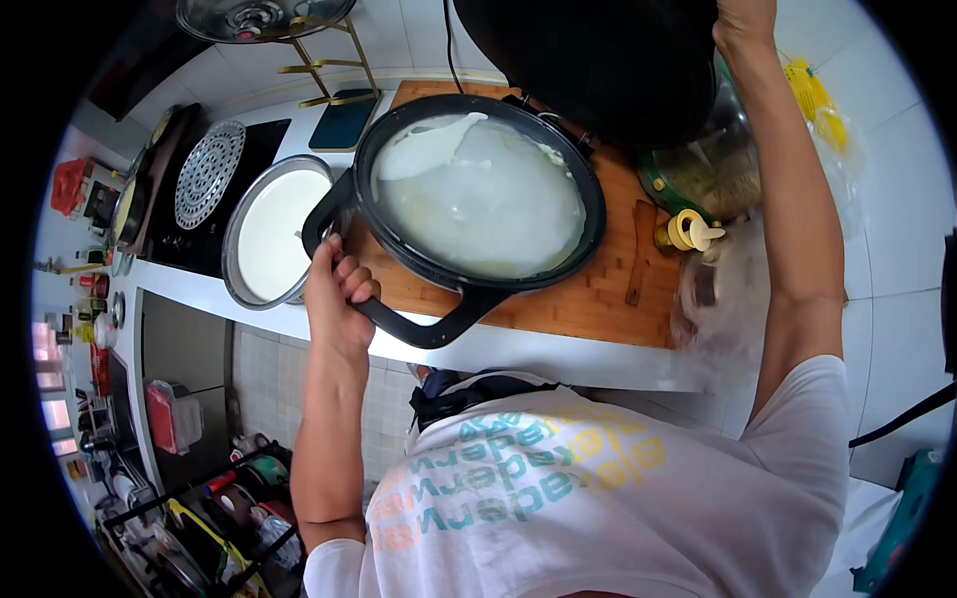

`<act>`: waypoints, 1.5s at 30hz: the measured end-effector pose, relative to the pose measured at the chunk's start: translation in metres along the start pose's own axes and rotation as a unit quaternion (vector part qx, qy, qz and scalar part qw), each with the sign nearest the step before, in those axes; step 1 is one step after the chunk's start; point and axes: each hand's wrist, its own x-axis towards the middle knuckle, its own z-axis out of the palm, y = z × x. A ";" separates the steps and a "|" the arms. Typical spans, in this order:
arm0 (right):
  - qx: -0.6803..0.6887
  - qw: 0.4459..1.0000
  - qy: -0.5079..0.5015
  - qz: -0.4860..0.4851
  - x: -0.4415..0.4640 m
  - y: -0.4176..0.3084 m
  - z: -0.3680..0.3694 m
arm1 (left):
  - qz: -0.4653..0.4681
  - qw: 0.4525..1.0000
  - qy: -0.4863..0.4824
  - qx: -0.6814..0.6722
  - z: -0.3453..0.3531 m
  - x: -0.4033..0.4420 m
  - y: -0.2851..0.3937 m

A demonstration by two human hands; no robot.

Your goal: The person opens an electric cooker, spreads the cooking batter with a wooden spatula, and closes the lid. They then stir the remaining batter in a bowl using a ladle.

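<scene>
An electric griddle (595, 214) stands on the wooden board with its hinged lid (598, 70) raised. Inside its round pan lies a thin, wet-looking whitish sheet (478, 209), with a brighter white patch towards the upper left. My left hand (339, 289) is closed around the griddle's black looped front handle (439, 331). High at the right, my right hand (746, 22) grips the edge of the raised lid; the top frame edge cuts off part of it. Just left of the griddle, a metal bowl (231, 244) of smooth white liquid (274, 234) sits beside my left hand.
The wooden board (598, 309) also bears a flat wooden stick (640, 254), a yellow-topped bottle (688, 231) and a green-rimmed clear container (688, 179). A perforated metal plate (209, 174) rests on the black cooktop (264, 145). Behind stands a gold rack (349, 55) with a glass lid (254, 18).
</scene>
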 end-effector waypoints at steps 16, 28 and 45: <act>0.133 0.990 0.045 -0.009 -0.051 -0.043 -0.048 | 0.125 0.991 0.023 0.042 -0.060 0.001 -0.044; 0.173 0.983 0.062 -0.027 -0.071 -0.067 -0.068 | 0.179 0.983 0.010 0.033 -0.067 -0.003 -0.034; 0.183 0.967 0.163 -0.066 -0.104 -0.083 -0.091 | 0.267 0.960 -0.021 0.079 -0.056 -0.017 -0.004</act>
